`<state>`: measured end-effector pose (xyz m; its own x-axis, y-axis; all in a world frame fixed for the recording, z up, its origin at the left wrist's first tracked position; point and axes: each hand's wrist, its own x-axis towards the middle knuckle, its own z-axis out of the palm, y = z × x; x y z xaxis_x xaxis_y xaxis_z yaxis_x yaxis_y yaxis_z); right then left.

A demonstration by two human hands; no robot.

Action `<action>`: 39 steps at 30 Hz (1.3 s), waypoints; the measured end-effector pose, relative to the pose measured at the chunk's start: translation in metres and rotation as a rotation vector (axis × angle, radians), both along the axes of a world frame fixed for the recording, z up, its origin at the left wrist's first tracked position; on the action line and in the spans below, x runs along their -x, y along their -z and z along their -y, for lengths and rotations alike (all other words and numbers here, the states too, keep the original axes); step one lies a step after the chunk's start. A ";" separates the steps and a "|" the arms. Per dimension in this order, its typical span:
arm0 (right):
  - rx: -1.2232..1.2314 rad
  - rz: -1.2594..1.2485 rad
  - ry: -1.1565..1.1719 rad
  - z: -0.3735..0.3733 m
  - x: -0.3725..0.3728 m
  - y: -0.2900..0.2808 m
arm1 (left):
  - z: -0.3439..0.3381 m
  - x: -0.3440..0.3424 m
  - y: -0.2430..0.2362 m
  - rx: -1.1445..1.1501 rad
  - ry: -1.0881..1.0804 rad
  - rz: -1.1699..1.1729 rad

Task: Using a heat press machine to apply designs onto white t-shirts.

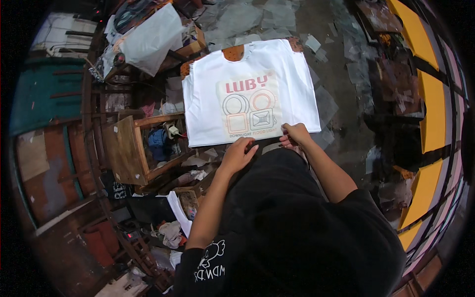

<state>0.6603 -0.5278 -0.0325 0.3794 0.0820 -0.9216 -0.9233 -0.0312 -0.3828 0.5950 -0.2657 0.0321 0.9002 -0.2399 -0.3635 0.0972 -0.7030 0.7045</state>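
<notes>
A white T-shirt (302, 94) lies flat in front of me over a rust-brown board (232, 53), which shows at the neck opening and past the shoulders. On the shirt's chest rests a pale, see-through transfer sheet (226, 106) with red lettering and line drawings in black and orange. At the sheet's lower right corner, my right hand (295, 136) is closed, seemingly pinching that corner between thumb and finger. My left hand (239, 154) is at the shirt's near edge, below the sheet; its fingers are bent, and the thumb stands apart from them.
A wooden frame box (129, 148) with cloth and a white plug stands on the left. Beyond it, a white plastic sheet (153, 42) covers a cluttered table. Loose clear sheets (267, 17) litter the floor ahead. Along the right runs a rack with yellow panels (432, 111).
</notes>
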 end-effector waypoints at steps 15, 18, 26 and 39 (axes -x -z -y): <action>-0.044 0.300 -0.294 -0.006 -0.004 0.019 | 0.075 -0.070 0.063 -0.179 0.376 0.073; -0.038 0.332 -0.259 0.005 -0.007 0.019 | 0.074 -0.073 0.070 -0.160 0.356 0.014; -0.088 0.245 0.042 0.055 -0.019 0.040 | 0.043 -0.084 0.066 0.116 0.142 -0.111; -0.052 0.208 -0.007 0.055 -0.023 0.040 | -0.045 -0.115 0.083 0.233 -0.170 -0.449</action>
<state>0.6837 -0.5830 -0.0727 0.5606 0.1309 -0.8177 -0.8238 -0.0120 -0.5667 0.7104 -0.2209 -0.0511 0.7012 -0.2246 -0.6766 0.5239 -0.4813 0.7028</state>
